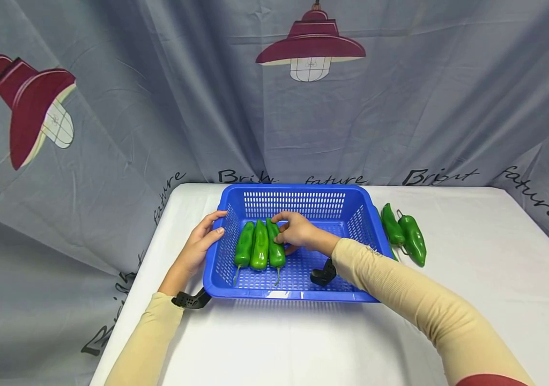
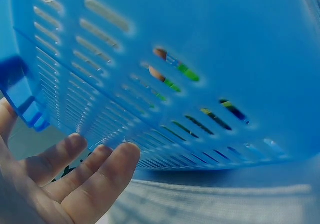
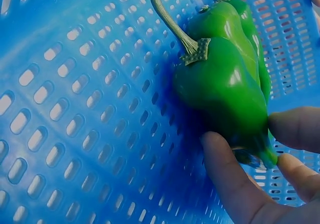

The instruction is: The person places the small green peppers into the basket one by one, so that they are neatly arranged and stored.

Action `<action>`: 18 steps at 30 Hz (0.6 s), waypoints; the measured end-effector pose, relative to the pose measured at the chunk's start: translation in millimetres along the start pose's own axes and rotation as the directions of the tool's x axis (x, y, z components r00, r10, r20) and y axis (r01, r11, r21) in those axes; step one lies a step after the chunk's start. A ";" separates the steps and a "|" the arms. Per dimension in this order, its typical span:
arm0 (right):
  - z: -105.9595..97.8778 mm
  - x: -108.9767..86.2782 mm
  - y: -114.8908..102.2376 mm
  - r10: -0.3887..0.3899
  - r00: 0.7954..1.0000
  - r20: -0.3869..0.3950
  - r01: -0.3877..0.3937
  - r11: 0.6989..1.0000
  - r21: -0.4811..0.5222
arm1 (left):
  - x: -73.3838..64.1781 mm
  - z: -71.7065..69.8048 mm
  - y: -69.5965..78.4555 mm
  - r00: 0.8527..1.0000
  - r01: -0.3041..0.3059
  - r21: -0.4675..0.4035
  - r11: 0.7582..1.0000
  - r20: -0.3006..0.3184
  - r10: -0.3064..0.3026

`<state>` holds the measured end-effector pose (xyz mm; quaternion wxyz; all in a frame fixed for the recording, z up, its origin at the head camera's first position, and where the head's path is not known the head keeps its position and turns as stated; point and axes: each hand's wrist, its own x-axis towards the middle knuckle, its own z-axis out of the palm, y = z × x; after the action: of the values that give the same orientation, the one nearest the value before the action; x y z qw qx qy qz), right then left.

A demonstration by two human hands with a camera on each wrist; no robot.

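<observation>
I'm resting a relaxed left hand (image 1: pixel 199 244) against the basket (image 1: pixel 294 294), right hand (image 1: pixel 298 230) pinching a pepper (image 1: pixel 276 258); light pressure should be preventing bruises.

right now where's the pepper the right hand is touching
In the head view, the pepper lies inside the blue basket, left of its middle, rightmost of three side by side, with the right hand at its far end.
</observation>
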<state>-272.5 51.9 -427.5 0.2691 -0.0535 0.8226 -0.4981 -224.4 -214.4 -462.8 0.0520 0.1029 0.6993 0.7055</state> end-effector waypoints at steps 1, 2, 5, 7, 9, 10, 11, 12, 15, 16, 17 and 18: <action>0.0 -0.2 -0.1 0.000 1.000 -0.001 0.000 1.000 0.000 | 0.0 -0.1 0.0 1.000 0.000 0.001 1.000 0.000 0.000; 0.0 -0.4 -0.4 0.000 1.000 -0.002 0.000 1.000 0.000 | 0.0 -0.2 -0.1 1.000 0.000 0.001 1.000 -0.001 0.000; 0.1 -1.2 -1.0 -0.001 1.000 -0.002 0.001 1.000 -0.001 | 0.2 -0.4 -0.5 1.000 0.000 0.005 1.000 0.000 0.000; 0.0 -1.6 -1.5 -0.002 1.000 -0.003 0.002 1.000 -0.001 | 0.4 -0.4 -0.6 1.000 0.000 0.008 1.000 0.000 0.000; 0.0 -1.7 -1.7 -0.004 1.000 -0.003 0.004 1.000 -0.005 | 0.6 -0.3 -0.8 1.000 0.002 0.007 1.000 0.000 -0.002; 0.1 -1.7 -1.8 -0.006 1.000 -0.003 0.006 1.000 -0.007 | 0.6 -0.3 -0.8 1.000 0.002 0.005 1.000 0.001 -0.002; 0.1 -1.8 -2.0 -0.007 1.000 -0.002 0.007 1.000 -0.008 | 0.6 -0.3 -0.8 1.000 0.002 0.002 1.000 0.001 -0.002; 0.1 -1.7 -2.0 -0.010 1.000 0.000 0.010 1.000 -0.011 | 0.6 -0.3 -0.8 1.000 0.002 -0.001 1.000 0.003 -0.002; -0.9 -2.3 -2.5 -0.013 1.000 0.014 0.013 1.000 -0.012 | 0.6 -0.5 -1.2 1.000 0.000 -0.011 1.000 0.005 0.000; -1.7 -3.0 -3.0 -0.010 1.000 0.019 0.010 1.000 -0.007 | 0.6 -0.6 -1.3 1.000 -0.002 -0.012 1.000 0.007 0.002; -2.9 -3.4 -3.4 -0.009 1.000 0.025 0.010 1.000 -0.004 | 0.7 -0.8 -1.5 1.000 -0.003 -0.011 1.000 0.008 0.003; -4.4 -4.0 -3.7 -0.009 1.000 0.029 0.009 1.000 -0.002 | 0.6 -1.1 -1.7 1.000 -0.004 -0.012 1.000 0.008 0.004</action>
<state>-271.9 54.9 -421.2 0.2787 -0.0649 0.8189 -0.4974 -225.4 -215.3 -464.4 0.0542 0.1068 0.6946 0.7094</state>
